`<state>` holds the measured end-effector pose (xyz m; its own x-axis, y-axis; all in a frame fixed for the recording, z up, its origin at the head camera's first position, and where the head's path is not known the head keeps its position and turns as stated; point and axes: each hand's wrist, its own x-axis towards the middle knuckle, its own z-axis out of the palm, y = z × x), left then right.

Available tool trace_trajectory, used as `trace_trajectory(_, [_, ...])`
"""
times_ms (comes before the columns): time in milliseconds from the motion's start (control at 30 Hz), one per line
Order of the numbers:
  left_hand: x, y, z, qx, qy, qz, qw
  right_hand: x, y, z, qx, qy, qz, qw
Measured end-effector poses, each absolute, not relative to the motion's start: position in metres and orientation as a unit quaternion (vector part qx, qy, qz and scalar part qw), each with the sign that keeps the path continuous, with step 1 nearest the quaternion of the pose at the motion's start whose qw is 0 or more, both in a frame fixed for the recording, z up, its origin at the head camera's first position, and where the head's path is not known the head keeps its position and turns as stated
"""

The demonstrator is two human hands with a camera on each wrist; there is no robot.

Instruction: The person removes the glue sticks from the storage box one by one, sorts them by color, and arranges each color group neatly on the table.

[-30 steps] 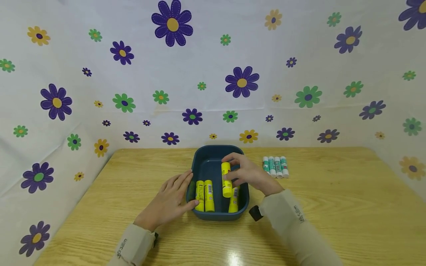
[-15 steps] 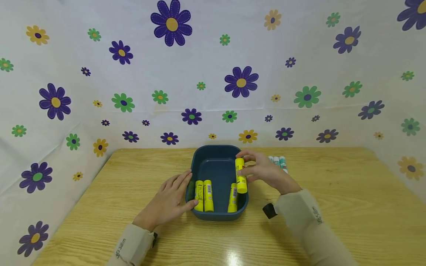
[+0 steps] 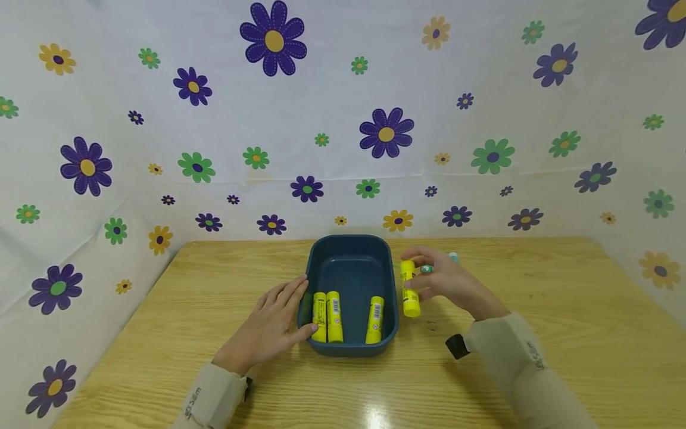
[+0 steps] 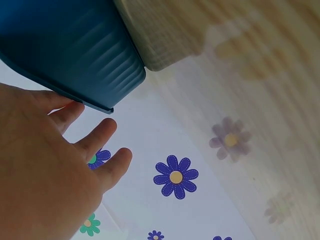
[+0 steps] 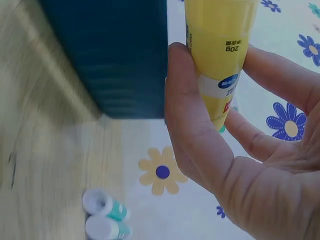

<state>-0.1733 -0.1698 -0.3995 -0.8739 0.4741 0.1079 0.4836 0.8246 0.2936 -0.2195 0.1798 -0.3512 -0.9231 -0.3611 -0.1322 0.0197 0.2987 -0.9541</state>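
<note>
A dark blue plastic bin (image 3: pixel 351 350) stands on the table in the head view. Two yellow glue sticks (image 3: pixel 334 319) lie side by side at its near left, and another yellow glue stick (image 3: pixel 375 320) lies at its near right. My left hand (image 3: pixel 265 329) rests along the bin's left rim, fingers extended, thumb by the near left corner. Just outside the right wall, my right hand (image 3: pixel 449 281) pinches a further yellow glue stick (image 3: pixel 409 301) between thumb and fingers, held roughly upright. The right wrist view shows its printed label (image 5: pixel 220 85) close beside the bin wall.
Behind my right hand, mostly hidden, are white and green glue sticks (image 3: pixel 453 257); two white ends (image 5: pixel 100 226) show in the right wrist view. A white cloth with flowers (image 3: pixel 343 119) hangs along the table's back edge and sides.
My right hand has carried the yellow glue stick from over the bin rightward past its right wall. It now covers most of the white and green sticks. My left hand has stayed put.
</note>
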Motion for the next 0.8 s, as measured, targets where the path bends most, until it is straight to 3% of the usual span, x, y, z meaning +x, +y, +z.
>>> trace_trajectory(800, [-0.172, -0.170, -0.398, -0.253, -0.954, -0.161, 0.012, -0.206, 0.220, -0.379, -0.079, 0.844, -0.499, 0.182])
